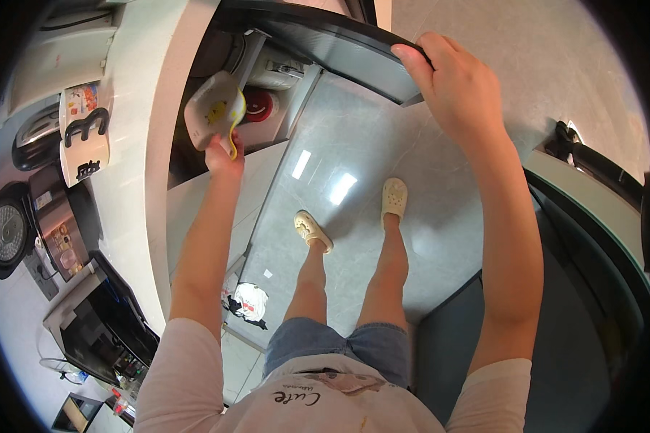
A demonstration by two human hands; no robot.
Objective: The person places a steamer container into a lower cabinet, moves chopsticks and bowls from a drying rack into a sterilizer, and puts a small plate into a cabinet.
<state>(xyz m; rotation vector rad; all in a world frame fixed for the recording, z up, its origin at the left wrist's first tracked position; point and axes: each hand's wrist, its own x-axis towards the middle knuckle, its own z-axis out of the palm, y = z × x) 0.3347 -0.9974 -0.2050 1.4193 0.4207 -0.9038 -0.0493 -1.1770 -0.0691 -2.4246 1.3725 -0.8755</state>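
Note:
My left hand (225, 155) grips the edge of a pale, yellow-rimmed dish (208, 111) with a yellow picture inside, held at the mouth of a cabinet under the counter. Just beyond the dish, a round red container (260, 106) rests in the cabinet, and a white lidded container with a metal clasp (273, 71) stands farther in. At the upper right my right hand (449, 78) holds the top edge of the cabinet's dark-framed glass door (352, 54), which stands open over the floor.
On the white countertop (127, 162) at left are a white container with black handles (84, 135), a rice cooker with its lid up (8, 230) and a black appliance (95, 325). A white plastic bag (251, 301) lies low by the cabinets. A dark panel (536, 346) is at right.

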